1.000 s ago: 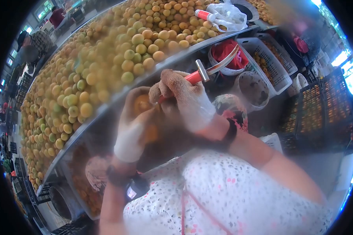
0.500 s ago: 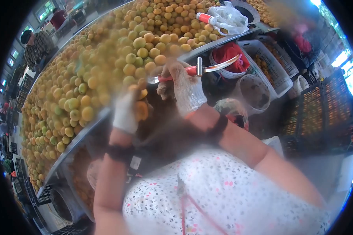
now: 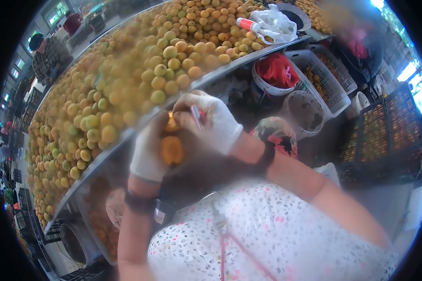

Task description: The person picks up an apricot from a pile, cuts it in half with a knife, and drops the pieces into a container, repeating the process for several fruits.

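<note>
My left hand (image 3: 150, 143), in a white glove, is closed around an opened orange fruit (image 3: 172, 150), whose cut halves face up beside the palm. My right hand (image 3: 206, 117), gloved and brownish at the fingers, meets it at the fruit's upper part. It is closed on a tool with a red handle (image 3: 197, 117); the rest of the tool is mostly hidden by the hand. Just beyond both hands lies a large heap of yellow-orange and greenish fruits (image 3: 169, 63) on a metal-edged table (image 3: 91, 169).
A red bag in a white bucket (image 3: 277, 86), an empty-looking tub (image 3: 305, 112) and a white crate (image 3: 330, 96) stand to the right. Stacked dark crates (image 3: 380, 136) are further right. A plastic bag (image 3: 276, 23) lies on the heap. One person (image 3: 47, 54) is at the left.
My right hand has turned and come down to my left hand, so the curved metal end of the tool no longer shows. The opened fruit in my left hand shows more fully.
</note>
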### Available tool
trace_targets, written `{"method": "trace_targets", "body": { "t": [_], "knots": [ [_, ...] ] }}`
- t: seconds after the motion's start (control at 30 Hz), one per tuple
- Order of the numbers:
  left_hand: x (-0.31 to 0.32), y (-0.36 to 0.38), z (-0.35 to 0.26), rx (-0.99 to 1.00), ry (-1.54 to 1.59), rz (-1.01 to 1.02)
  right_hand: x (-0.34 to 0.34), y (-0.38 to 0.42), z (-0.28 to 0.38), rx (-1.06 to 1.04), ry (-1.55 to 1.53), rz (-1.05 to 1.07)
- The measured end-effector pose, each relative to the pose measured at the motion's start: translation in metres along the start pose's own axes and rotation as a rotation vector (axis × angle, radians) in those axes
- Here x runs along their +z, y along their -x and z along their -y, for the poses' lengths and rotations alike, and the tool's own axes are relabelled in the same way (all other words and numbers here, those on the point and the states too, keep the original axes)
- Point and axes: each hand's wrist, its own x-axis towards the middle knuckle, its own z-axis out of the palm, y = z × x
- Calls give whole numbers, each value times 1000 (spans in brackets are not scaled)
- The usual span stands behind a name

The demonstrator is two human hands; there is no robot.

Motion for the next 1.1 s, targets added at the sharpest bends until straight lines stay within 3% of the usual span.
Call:
{"method": "trace_targets", "body": {
  "t": [0.03,0.1,0.17,0.23,0.3,0.37,0.43,0.47,0.57,0.6,0.63,0.67,0.7,0.73,0.77,0.83,0.87,0.9,0.97,1.03,1.07,1.1],
  "knots": [
    [-3,3,2,14,-151,42,1,-1,1,81,-117,0],
    [-2,9,0,4,-145,45,0,2,9,139,-149,0],
    [1,16,-10,-10,222,-32,2,1,17,323,-228,-106],
    [-9,19,-15,71,301,-56,4,3,33,233,-124,-97],
    [-14,24,-21,167,353,-256,16,9,40,109,-342,11],
    [-40,16,-9,168,413,-202,11,14,57,-65,-226,217],
    [-38,22,-2,596,-507,-341,22,15,54,-329,24,144],
    [-43,28,-10,312,207,-193,23,16,55,-334,26,149],
    [-36,43,-3,501,-12,-88,24,16,64,-408,169,186],
    [-32,43,-9,289,362,-69,22,16,68,-442,206,187],
    [-50,34,2,303,408,58,26,14,71,-483,227,195],
    [-36,48,-4,348,271,-29,32,14,73,-428,183,223],
    [-31,52,-2,521,111,2,36,14,71,-374,142,260],
    [-25,53,-3,550,-43,-209,40,11,68,-339,86,267],
    [-23,66,-16,461,-23,-211,44,9,64,-292,42,272],
    [-50,73,-30,457,187,-116,47,7,57,54,-144,246],
    [-79,76,-35,430,228,-128,47,4,55,39,-123,230],
    [-91,90,-49,411,171,-278,45,4,56,43,-124,233],
    [-134,116,-54,427,120,-409,39,4,58,362,-287,249],
    [-228,133,-31,363,365,-299,37,6,62,494,-251,281],
    [-265,141,-17,424,181,-540,37,7,58,481,-248,265],
    [-302,151,-2,391,236,-607,36,10,53,468,-247,250]
  ]
}}
